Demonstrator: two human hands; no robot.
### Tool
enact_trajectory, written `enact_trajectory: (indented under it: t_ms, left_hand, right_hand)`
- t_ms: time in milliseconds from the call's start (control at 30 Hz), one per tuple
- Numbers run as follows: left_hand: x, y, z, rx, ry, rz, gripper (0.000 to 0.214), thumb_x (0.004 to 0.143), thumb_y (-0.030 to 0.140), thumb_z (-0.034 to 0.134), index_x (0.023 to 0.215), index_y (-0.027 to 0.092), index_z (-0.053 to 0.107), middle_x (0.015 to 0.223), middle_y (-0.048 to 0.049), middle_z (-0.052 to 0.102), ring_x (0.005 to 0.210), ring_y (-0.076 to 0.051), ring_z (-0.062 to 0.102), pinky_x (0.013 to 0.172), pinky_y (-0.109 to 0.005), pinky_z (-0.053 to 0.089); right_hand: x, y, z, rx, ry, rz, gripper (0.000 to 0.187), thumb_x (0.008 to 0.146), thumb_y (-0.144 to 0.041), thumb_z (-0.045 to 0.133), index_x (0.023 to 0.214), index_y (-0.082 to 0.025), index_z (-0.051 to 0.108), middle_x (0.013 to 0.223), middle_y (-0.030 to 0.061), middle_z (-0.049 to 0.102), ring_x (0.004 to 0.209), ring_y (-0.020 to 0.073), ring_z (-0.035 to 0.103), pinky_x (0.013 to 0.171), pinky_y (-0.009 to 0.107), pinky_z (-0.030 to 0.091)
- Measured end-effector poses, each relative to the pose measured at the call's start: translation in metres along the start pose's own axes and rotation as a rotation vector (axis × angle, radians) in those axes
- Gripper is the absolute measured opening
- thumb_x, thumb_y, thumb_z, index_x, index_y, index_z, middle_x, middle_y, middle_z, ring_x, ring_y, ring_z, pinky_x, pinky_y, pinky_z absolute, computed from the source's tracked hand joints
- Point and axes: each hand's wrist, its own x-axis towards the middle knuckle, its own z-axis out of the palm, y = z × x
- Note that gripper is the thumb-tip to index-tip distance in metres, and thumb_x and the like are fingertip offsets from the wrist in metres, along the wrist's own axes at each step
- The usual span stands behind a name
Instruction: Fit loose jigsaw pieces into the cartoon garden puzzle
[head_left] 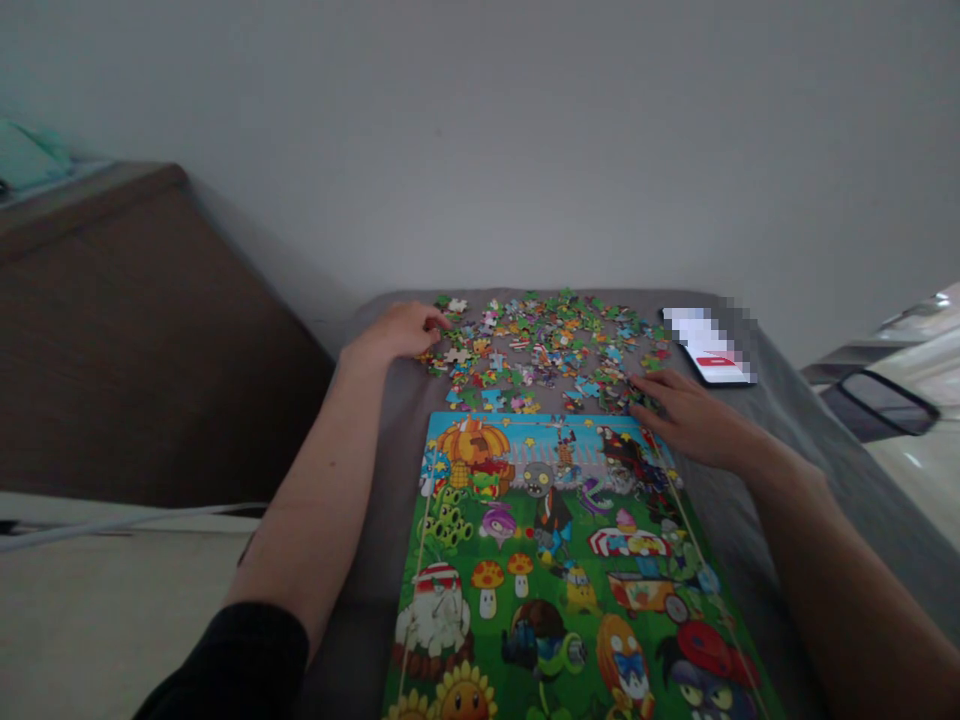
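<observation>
Gray padded surface [780, 480] runs up the center of the frame. Large cartoon jigsaw puzzle [555, 570] lies lower center, loose puzzle pieces [544, 350] spread just above it, phone [709, 345] just right of them. Left hand [397, 335] half curled at the pieces' left edge; right hand [694, 420] fingers loosely spread at their lower right. Can't tell if either holds a piece.
</observation>
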Motion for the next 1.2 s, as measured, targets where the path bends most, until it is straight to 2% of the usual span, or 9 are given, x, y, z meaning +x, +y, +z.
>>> enact_trajectory:
  t_ms: [133,267,400,533,667,800,900,1033,1200]
  left_hand:
    - [-0.005,0.009,-0.005,0.033,-0.112,0.076,0.037,0.083,0.032,0.065,0.118,0.028,0.078,0.104,-0.0042,0.078,0.087,-0.021,0.069,0.076,-0.031,0.049]
    - [-0.008,0.022,0.000,-0.036,-0.256,0.171,0.048,0.074,0.037,0.077,0.120,0.024,0.076,0.115,-0.0052,0.078,0.095,-0.021,0.069,0.077,-0.027,0.049]
    - [-0.008,0.026,0.001,-0.028,-0.256,0.140,0.039,0.084,0.032,0.065,0.119,0.023,0.078,0.110,-0.0059,0.079,0.091,-0.021,0.069,0.079,-0.029,0.048]
    - [-0.007,0.019,-0.004,-0.040,-0.213,0.131,0.043,0.090,0.030,0.055,0.127,0.023,0.076,0.111,-0.0057,0.080,0.091,-0.021,0.070,0.080,-0.029,0.048]
    - [-0.006,0.014,-0.007,0.009,-0.206,0.147,0.053,0.087,0.020,0.048,0.132,0.026,0.073,0.120,-0.0005,0.079,0.095,-0.017,0.069,0.079,-0.023,0.048]
    - [-0.007,0.012,-0.007,0.017,-0.252,0.134,0.062,0.081,0.017,0.047,0.137,0.030,0.070,0.128,0.0022,0.076,0.103,-0.019,0.067,0.087,-0.024,0.050]
    - [-0.007,0.015,-0.005,0.069,-0.079,0.040,0.056,0.086,0.020,0.052,0.138,0.033,0.069,0.138,-0.0019,0.069,0.118,-0.026,0.062,0.102,-0.035,0.048]
    - [0.005,0.021,0.003,0.087,0.206,-0.061,0.047,0.098,0.030,0.048,0.143,0.033,0.064,0.156,-0.0077,0.052,0.141,-0.038,0.043,0.115,-0.055,0.037]
    - [0.033,0.022,0.011,0.100,0.164,-0.029,0.049,0.100,0.033,0.048,0.148,0.032,0.057,0.157,-0.0055,0.054,0.143,-0.034,0.043,0.115,-0.051,0.037]
  right_hand:
    - [-0.001,-0.001,0.000,-0.005,0.006,-0.008,0.052,0.102,-0.040,0.044,0.138,-0.008,0.063,0.130,0.0225,0.067,0.117,0.0342,0.068,0.107,0.048,0.053]
    - [-0.001,-0.001,-0.001,-0.006,-0.004,-0.008,0.052,0.102,-0.039,0.043,0.139,-0.008,0.063,0.131,0.0234,0.066,0.118,0.0353,0.068,0.107,0.049,0.053]
    - [0.000,-0.002,-0.003,0.004,-0.019,-0.009,0.051,0.102,-0.038,0.044,0.138,-0.007,0.063,0.132,0.0239,0.066,0.121,0.0356,0.066,0.109,0.049,0.052]
    - [0.001,-0.003,-0.004,-0.005,-0.037,0.010,0.051,0.103,-0.039,0.043,0.140,-0.010,0.062,0.129,0.0218,0.067,0.117,0.0337,0.068,0.107,0.048,0.053]
    - [0.000,-0.003,-0.005,-0.010,-0.043,0.027,0.052,0.103,-0.041,0.045,0.140,-0.009,0.062,0.131,0.0224,0.066,0.118,0.0343,0.068,0.107,0.048,0.053]
    - [0.000,-0.003,-0.005,-0.004,-0.047,0.013,0.052,0.103,-0.039,0.044,0.142,-0.008,0.061,0.130,0.0233,0.066,0.118,0.0345,0.067,0.108,0.049,0.052]
    - [0.000,-0.003,-0.004,0.010,-0.045,0.019,0.052,0.102,-0.038,0.045,0.141,-0.007,0.061,0.130,0.0239,0.065,0.120,0.0347,0.067,0.110,0.048,0.051]
    - [0.000,-0.002,-0.002,0.008,-0.006,0.000,0.050,0.103,-0.038,0.042,0.138,-0.009,0.063,0.131,0.0234,0.066,0.120,0.0355,0.067,0.108,0.051,0.052]
    - [0.002,-0.007,-0.007,0.002,-0.037,0.026,0.050,0.103,-0.037,0.041,0.139,-0.010,0.062,0.131,0.0235,0.066,0.120,0.0356,0.066,0.107,0.051,0.052]
